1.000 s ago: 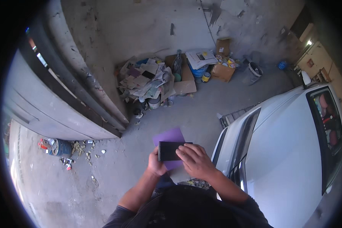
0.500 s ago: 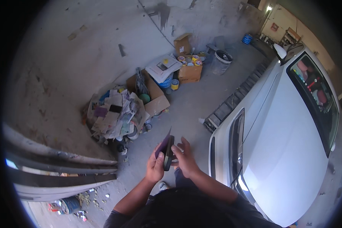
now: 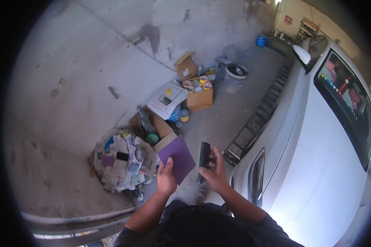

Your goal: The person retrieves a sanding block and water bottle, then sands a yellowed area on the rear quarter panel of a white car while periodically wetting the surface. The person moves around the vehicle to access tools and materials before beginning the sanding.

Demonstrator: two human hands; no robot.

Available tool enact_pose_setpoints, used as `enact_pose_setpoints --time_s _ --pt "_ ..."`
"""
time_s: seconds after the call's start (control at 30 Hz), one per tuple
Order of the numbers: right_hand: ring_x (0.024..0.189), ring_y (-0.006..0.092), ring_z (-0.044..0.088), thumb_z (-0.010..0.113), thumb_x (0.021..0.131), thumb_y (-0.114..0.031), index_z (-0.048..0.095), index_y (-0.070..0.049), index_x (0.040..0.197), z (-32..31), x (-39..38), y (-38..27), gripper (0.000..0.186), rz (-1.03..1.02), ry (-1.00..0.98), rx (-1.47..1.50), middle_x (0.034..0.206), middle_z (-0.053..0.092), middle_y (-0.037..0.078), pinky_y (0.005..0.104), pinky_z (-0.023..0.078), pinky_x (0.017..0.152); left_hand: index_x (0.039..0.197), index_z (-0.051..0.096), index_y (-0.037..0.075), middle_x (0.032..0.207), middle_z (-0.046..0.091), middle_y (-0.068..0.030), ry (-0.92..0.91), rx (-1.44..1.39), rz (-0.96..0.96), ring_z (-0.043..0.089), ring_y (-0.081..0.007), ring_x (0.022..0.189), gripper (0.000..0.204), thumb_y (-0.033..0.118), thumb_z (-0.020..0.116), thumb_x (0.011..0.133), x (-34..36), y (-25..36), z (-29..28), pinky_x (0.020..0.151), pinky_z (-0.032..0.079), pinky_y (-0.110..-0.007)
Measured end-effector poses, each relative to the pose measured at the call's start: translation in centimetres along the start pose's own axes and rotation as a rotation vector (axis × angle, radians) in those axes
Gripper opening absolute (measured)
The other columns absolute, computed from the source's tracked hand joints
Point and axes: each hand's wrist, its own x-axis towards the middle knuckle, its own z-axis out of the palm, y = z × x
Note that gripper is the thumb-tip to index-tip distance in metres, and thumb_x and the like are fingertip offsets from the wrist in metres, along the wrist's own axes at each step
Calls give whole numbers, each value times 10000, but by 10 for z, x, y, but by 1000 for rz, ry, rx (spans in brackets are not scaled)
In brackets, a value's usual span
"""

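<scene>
My left hand [image 3: 166, 178] pinches a flat purple sheet of sandpaper [image 3: 179, 158] near its lower left edge, thumb on top. The sheet is tilted with its broad purple face showing. Across a narrow gap, my right hand [image 3: 217, 173] grips a long black sanding block [image 3: 204, 155], which stands roughly on end. Thumb and fingers close round its right side. The block and the sheet are apart, both held in front of my body.
A white car [image 3: 313, 173] fills the right side, with a dark ladder [image 3: 259, 113] lying beside it. To the left are a heap of scrap paper [image 3: 125, 164], an open cardboard box [image 3: 163, 131], a carton of tape rolls [image 3: 200, 100] and a bucket [image 3: 235, 78].
The sandpaper and block, close together before, are now separated. My right hand has taken hold of the block, while the sheet has turned its face into view. The whole view has shifted.
</scene>
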Motion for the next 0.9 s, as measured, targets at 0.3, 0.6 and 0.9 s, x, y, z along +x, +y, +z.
enact_pose_setpoints --time_s 0.3,0.6,0.9 --pt "1302 454 441 792 718 -149 309 20 1480 -41 85 -12 918 -585 210 -675 1426 435 271 518 363 1099 1363 498 41 1275 623 -126 -345 -175 -300 614 -264 1173 357 234 416 1074 98 -18 86 1046 477 -408" --pt "1296 468 463 806 694 -75 266 2 1500 -65 205 -2 974 -605 336 -718 1441 419 303 516 381 1088 1428 445 26 1354 566 -146 -546 -273 -372 563 -275 1248 395 209 394 1081 233 -34 123 1095 435 -423" --pt "1284 458 483 802 688 -64 276 -14 1507 -83 340 -21 975 -595 383 -798 1460 411 311 510 408 1052 1436 442 21 1356 560 -138 -536 -230 -511 556 -262 1246 406 215 399 1081 375 -23 171 1097 433 -418"
